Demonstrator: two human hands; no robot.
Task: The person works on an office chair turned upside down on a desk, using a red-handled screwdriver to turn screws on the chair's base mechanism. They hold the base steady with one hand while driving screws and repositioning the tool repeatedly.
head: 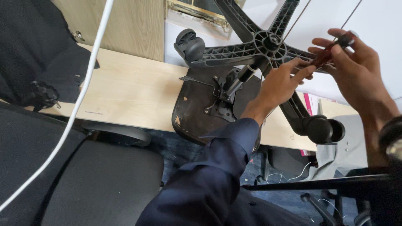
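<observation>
An office chair lies upside down on a light wooden desk, its black seat underside facing up. Its black star base sticks up on a gas cylinder. One caster is at the left arm's end, another caster hangs at the lower right. My right hand grips a screwdriver with a dark red handle beside the base's right arm. My left hand, in a navy sleeve, pinches the tool's lower end with its fingertips against the base.
A white cable runs diagonally across the left side. Dark clothing or a bag sits on the desk's left end. Another black chair seat stands below the desk. A wooden panel and white wall lie behind.
</observation>
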